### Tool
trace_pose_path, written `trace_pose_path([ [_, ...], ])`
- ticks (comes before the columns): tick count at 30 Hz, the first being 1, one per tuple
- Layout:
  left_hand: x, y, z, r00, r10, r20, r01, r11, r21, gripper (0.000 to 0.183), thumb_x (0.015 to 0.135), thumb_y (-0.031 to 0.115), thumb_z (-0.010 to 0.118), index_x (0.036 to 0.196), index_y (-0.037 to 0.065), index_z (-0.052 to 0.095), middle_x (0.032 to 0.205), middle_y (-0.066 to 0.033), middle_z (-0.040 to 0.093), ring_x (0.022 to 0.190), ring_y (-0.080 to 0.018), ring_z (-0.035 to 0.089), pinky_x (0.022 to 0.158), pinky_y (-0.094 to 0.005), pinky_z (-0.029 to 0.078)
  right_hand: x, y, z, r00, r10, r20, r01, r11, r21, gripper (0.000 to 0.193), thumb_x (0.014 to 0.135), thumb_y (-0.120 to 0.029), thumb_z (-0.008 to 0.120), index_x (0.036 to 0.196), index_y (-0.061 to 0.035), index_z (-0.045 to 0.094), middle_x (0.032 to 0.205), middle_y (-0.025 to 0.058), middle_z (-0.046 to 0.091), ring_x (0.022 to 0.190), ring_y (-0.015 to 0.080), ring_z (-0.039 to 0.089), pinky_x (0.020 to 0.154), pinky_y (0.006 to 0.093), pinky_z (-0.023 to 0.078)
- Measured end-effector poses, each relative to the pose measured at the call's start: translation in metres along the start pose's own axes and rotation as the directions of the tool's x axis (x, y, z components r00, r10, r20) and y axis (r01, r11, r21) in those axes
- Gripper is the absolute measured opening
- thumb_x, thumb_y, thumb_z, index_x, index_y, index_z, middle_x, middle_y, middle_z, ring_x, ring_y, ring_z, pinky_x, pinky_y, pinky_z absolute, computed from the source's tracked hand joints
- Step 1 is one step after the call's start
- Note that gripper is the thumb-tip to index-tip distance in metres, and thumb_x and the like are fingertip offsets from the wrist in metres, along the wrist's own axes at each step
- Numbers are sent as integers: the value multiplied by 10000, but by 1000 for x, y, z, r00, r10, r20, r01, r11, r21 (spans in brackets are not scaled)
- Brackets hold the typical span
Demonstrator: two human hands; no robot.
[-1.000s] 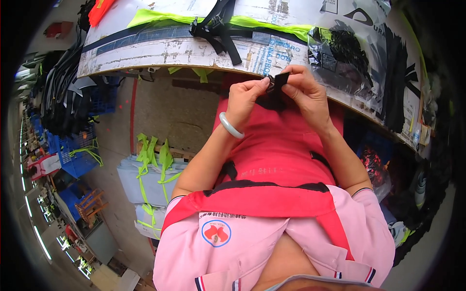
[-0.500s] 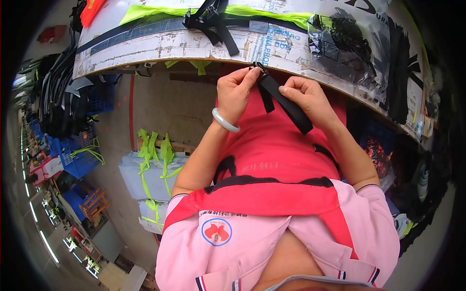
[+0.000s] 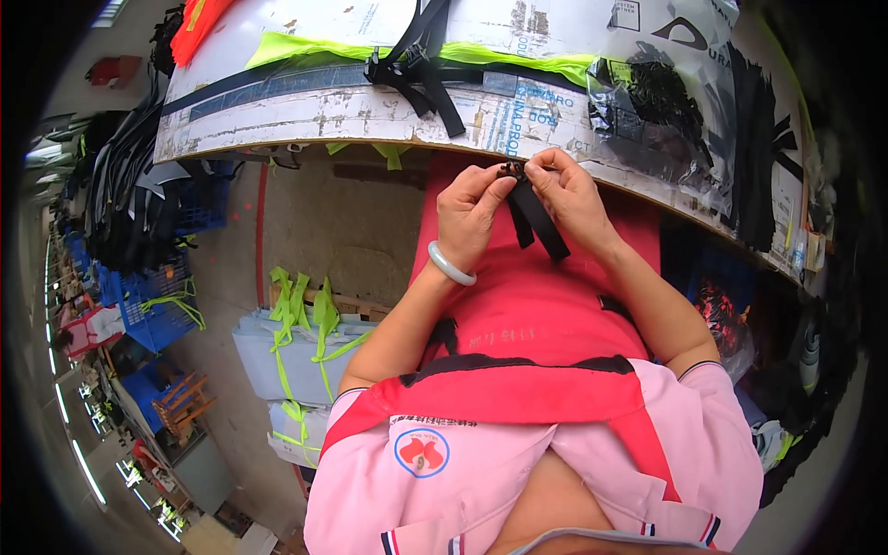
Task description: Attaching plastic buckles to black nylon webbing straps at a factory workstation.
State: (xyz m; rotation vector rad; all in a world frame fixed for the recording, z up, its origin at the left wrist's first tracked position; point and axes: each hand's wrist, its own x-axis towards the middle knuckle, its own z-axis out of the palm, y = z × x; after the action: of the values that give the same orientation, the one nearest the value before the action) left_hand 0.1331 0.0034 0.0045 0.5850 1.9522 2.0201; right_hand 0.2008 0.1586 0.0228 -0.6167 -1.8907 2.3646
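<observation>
Before my apron, just off the table's near edge, both hands hold a black webbing strap (image 3: 541, 225) by a small black buckle (image 3: 513, 170). My left hand (image 3: 467, 211), with a pale bangle on the wrist, pinches the buckle's left side between thumb and fingertips. Against its right side press the thumb and fingers of my right hand (image 3: 571, 199). Below the buckle the strap hangs down in two lengths over the red apron (image 3: 546, 296). Fingertips partly cover the buckle, so how the webbing threads through it is unclear.
On the worn white table (image 3: 305, 116) lie another buckled black strap (image 3: 416, 79), a neon yellow strip (image 3: 324, 48) and a clear bag (image 3: 661, 111) of black pieces. Tied grey bundles (image 3: 287, 356) stand at lower left, near a blue crate (image 3: 153, 310). Black straps (image 3: 129, 203) hang at far left.
My right hand has moved from partway along the strap up to the buckle. Both hands sit slightly lower and further right in view, and the strap hangs more steeply.
</observation>
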Motion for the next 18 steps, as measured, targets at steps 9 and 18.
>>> trace_pose_path([
  [9,9,48,-47,865,-193,463,339,905,-257,142,864,17,644,987,-49,674,860,-25,626,784,-83,564,689,-202,446,84,-89,-25,964,-112,242,215,863,-457,172,952,-194,532,854,-56,562,614,2,557,477,45,509,424,176,401],
  [18,129,90,-56,942,-75,328,182,934,-307,225,916,99,599,1068,-66,616,821,-122,657,652,-197,666,587,-293,580,121,-240,-30,743,-648,-166,553,735,-392,429,953,-297,555,1211,38,482,802,98,630,550,92,581,444,210,471],
])
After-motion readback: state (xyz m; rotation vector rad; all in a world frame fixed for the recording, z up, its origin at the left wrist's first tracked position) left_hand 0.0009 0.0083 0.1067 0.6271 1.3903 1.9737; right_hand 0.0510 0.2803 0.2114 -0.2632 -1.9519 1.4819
